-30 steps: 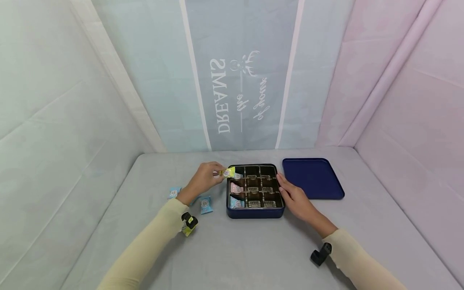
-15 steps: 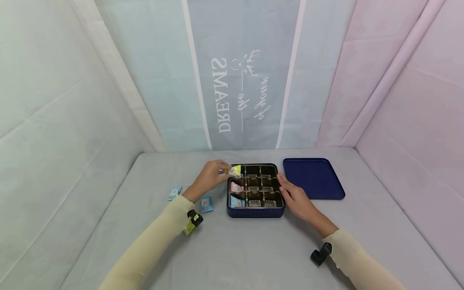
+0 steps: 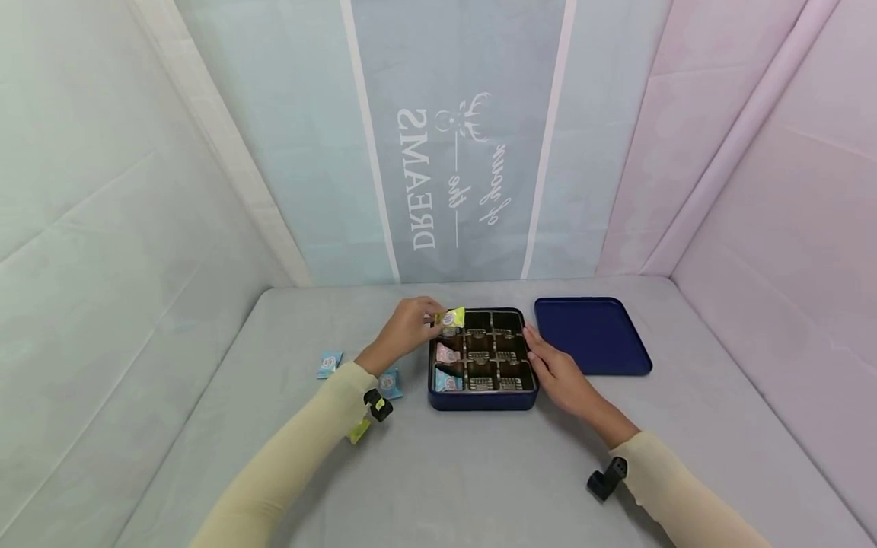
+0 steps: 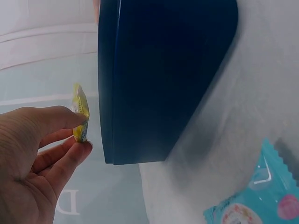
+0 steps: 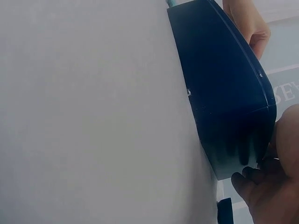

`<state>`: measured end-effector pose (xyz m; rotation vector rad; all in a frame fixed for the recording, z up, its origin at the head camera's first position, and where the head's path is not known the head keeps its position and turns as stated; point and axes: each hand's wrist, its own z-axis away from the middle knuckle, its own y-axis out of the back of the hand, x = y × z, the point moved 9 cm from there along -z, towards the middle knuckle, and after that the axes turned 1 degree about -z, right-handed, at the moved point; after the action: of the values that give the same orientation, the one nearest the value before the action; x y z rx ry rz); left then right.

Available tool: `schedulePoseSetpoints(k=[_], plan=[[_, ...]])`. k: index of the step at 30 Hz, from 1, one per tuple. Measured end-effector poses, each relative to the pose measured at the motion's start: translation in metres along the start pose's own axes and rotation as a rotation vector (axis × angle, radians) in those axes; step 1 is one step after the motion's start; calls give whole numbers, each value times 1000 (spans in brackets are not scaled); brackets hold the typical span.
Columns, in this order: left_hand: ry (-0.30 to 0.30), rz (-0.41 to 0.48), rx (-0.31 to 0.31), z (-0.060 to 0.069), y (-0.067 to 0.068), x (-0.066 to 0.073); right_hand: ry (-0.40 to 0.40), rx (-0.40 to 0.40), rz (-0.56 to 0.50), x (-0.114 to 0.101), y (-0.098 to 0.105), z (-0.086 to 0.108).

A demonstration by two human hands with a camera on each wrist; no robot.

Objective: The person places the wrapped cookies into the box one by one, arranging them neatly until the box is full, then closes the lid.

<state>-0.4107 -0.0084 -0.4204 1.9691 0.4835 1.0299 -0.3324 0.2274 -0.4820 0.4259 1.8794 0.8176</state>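
Centre frame, we find the left hand pinching a yellow-wrapped candy over a compartmented navy tin, which the right hand, fingers extended, apparently steadies.

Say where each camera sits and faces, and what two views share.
Head: worn on the head, looking forward and down at the box; left hand, right hand and sleeves show.
Left wrist: worn there, facing the box's side; left hand pinches a yellow packet.
Right wrist: worn there, facing the box's side; both hands show.
Shared by wrist views: box, left hand.
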Motion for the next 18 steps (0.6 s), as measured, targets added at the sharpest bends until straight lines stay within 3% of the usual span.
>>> schedulePoseSetpoints(k=[18], plan=[[-64,-83,-39,-14,-15,11,-6,-31,2,-6,2,1]])
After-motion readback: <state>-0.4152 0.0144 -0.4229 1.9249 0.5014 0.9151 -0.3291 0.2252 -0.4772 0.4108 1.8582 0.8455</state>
